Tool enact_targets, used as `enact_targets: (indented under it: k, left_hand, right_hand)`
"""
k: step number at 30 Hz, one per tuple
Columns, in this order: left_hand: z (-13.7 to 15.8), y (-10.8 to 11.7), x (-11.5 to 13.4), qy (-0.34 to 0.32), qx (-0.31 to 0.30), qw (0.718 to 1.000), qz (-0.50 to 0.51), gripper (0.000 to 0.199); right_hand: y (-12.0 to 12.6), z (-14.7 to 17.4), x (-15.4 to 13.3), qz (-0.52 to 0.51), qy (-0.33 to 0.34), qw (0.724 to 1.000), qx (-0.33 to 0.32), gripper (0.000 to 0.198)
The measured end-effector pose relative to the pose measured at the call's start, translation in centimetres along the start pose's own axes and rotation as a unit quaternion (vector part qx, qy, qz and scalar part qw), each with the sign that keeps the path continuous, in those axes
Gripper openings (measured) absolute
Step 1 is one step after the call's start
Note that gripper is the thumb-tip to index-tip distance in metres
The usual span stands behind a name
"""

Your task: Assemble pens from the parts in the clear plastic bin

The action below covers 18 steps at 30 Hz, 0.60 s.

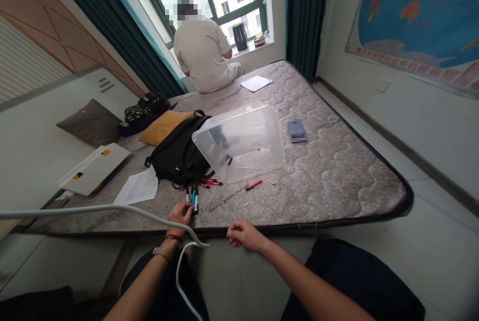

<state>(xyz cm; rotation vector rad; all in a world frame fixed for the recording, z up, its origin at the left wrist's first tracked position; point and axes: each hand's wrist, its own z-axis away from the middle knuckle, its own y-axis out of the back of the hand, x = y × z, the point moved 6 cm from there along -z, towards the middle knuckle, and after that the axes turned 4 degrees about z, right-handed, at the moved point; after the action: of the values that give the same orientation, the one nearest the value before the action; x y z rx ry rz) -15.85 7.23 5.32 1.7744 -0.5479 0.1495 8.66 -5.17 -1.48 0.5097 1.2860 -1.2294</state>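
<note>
My left hand is at the front edge of the mattress, its fingers closed on the near ends of a small bunch of pens, teal, white and black. Just beyond this bunch lie several red and black pens. My right hand hovers off the mattress edge with its fingers curled in; whether anything is inside them is hidden. Farther to the right, a red pen rests by itself near a small pen cap. A clear plastic bin lies on its side behind the pens, with a dark piece inside.
A black backpack leans against the bin. Printed paper and a white box are on the left. A white cable crosses before my left hand. Another person sits at the far mattress edge by the window.
</note>
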Motion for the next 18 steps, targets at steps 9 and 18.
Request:
enact_targets:
  k: [9,18]
  left_hand:
    - [2.6,0.0,1.0,0.005,0.045,0.999,0.020,0.033]
    - [0.5,-3.9,-1.0,-0.033,-0.148,0.988,-0.022,0.092]
  right_hand:
    - [0.1,0.1,0.3,0.000,0.002,1.000,0.004,0.005]
    - [0.0,0.1,0.2,0.005,-0.003,1.000,0.001,0.006]
